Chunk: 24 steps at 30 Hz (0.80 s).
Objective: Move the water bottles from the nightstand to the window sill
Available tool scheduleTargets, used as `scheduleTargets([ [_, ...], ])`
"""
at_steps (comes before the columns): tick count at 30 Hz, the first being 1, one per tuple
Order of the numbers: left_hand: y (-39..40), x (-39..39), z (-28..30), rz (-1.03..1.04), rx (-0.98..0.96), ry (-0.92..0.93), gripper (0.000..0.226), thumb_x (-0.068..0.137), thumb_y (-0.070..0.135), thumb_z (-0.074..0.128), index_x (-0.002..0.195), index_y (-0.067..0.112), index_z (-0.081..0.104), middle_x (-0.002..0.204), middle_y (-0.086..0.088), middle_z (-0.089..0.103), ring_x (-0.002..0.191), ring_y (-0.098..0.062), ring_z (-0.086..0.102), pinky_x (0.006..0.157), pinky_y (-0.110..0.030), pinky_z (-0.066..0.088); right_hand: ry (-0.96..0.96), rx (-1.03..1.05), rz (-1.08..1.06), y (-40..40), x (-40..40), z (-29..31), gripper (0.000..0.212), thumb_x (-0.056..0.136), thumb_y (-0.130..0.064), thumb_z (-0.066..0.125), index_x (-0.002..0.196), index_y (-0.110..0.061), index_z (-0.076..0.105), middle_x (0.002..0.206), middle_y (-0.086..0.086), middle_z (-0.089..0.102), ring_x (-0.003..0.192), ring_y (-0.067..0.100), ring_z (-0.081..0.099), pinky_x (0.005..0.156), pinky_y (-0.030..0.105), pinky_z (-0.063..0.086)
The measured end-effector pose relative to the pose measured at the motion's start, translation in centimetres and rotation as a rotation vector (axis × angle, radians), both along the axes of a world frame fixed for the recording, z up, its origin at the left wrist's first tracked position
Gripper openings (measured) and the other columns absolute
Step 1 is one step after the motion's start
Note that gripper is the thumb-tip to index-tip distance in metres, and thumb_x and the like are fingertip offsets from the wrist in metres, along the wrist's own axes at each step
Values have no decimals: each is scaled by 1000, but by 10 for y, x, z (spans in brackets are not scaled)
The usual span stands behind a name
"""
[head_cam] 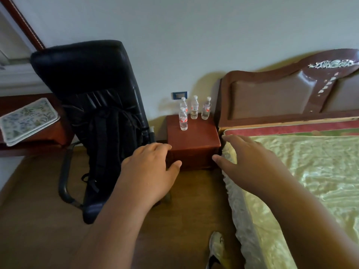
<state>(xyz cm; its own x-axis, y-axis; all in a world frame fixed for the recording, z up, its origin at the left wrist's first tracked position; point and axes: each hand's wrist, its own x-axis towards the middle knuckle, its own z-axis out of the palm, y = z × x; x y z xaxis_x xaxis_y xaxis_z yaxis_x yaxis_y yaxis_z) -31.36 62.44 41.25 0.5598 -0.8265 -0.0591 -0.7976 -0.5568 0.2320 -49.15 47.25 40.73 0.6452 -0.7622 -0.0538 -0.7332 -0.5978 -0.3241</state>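
Note:
Several small clear water bottles with white caps and red labels stand upright on the reddish-brown nightstand (196,136). The nearest bottle (183,119) is at the front left, with others (194,107) in a row behind it near the wall. My left hand (149,167) reaches out in front of the nightstand's left corner, fingers apart, holding nothing. My right hand (246,162) is stretched forward at the nightstand's right side over the bed's edge, also spread and holding nothing. Both hands are short of the bottles. A window frame (11,61) and its pale sill show at the far left.
A black office chair (93,98) with a black backpack (108,152) on it stands left of the nightstand. A bed with a green satin cover (310,171) and a brown headboard (281,98) fills the right. A folded floral cloth (27,119) lies on a wooden surface at left. My shoe (216,249) is on the wooden floor.

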Motion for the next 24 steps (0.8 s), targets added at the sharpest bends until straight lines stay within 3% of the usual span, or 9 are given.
scheduleTargets([
  [10, -126, 12, 9, 52, -56, -34, 58, 96, 63, 44, 147, 37, 42, 151, 15, 44, 141, -14, 38, 108, -46, 40, -16, 2, 80, -133, 37, 4, 71, 86, -72, 46, 148, -37, 37, 152, -13, 41, 136, 20, 44, 105, 46, 42],
  [16, -157, 23, -3, 56, 22, -21, 58, 96, 65, 43, 147, 39, 40, 150, 17, 44, 140, -11, 37, 108, -41, 40, 11, 27, 97, -176, 49, 2, 70, 86, -72, 46, 147, -38, 37, 152, -15, 41, 137, 19, 42, 105, 45, 39],
  [24, -218, 72, -17, 22, -13, -1, 58, 95, 65, 44, 146, 37, 43, 149, 16, 46, 139, -13, 40, 106, -44, 43, 24, 54, 38, -224, 85, -7, 66, 87, -70, 47, 144, -39, 40, 148, -16, 45, 134, 17, 45, 104, 45, 42],
])
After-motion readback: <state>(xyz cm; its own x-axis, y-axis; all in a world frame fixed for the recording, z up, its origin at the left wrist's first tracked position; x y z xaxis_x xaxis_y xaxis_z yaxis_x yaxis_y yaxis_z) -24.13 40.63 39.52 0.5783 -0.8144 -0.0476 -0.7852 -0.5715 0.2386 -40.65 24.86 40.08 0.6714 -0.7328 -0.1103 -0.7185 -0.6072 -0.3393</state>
